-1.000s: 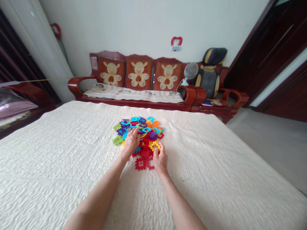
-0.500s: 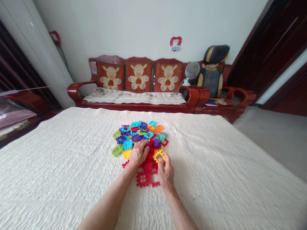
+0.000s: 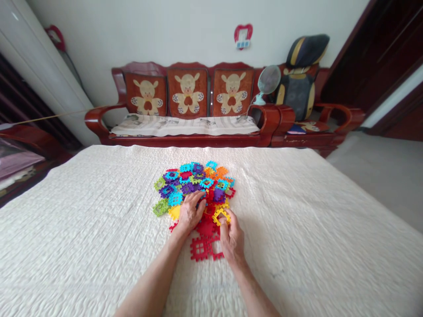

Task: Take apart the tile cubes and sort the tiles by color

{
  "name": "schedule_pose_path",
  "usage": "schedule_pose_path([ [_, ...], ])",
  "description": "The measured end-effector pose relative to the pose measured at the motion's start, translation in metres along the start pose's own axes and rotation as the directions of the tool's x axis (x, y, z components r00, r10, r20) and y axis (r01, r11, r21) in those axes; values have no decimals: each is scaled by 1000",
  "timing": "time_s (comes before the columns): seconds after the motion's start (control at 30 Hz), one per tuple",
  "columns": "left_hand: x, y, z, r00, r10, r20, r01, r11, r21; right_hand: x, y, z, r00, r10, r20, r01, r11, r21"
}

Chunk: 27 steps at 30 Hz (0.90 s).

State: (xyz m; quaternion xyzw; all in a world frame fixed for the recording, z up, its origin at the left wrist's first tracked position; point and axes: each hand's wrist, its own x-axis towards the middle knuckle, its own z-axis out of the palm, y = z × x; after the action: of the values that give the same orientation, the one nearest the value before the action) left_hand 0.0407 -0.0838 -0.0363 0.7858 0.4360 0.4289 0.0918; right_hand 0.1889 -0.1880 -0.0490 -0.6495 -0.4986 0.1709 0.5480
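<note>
A heap of interlocking plastic building tiles (image 3: 187, 188) in blue, purple, green, orange, yellow and red lies on the quilted white cover. My right hand (image 3: 234, 233) pinches a yellow square tile (image 3: 221, 217) with an open middle, just above the heap's near right side. Over the middle of the heap rests my left hand (image 3: 192, 209), fingers stretched forward onto the tiles; its fingertips partly hide what lies below. Two red window-frame tiles (image 3: 199, 249) sit side by side nearest to me. A solid yellow tile (image 3: 174, 212) shows left of my left hand.
The quilted white cover (image 3: 82, 229) spreads wide around the heap. Beyond its far edge stands a red wooden sofa (image 3: 188, 140) with bear cushions (image 3: 188, 95). A small fan (image 3: 269, 79) and a chair with a massage cushion (image 3: 296, 94) are at the right.
The view has tipped slightly downward. My right hand still holds the yellow tile and has shifted little; my left hand stays on the heap.
</note>
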Motion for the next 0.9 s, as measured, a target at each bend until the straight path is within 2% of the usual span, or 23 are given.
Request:
schedule_pose_path([
  [0.27,2,2,-5,999,-33,0,33,998,-49,-1,-1,1,999,-35,2,35,999,-21],
  [0.4,2,3,-6,999,-30,-43,28,999,-47,-1,-1,1,998,-57,14,57,998,-12],
  [0.53,0,4,-8,995,-68,-76,66,997,-32,-2,-5,-5,999,-3,45,2,1000,30],
  [0.67,-3,5,-11,992,-110,-54,107,993,-49,-5,-8,-11,997,45,59,-48,997,64],
  [0.9,-9,3,-10,995,-75,-70,70,995,-73,-12,-14,-18,997,23,70,-25,999,40],
])
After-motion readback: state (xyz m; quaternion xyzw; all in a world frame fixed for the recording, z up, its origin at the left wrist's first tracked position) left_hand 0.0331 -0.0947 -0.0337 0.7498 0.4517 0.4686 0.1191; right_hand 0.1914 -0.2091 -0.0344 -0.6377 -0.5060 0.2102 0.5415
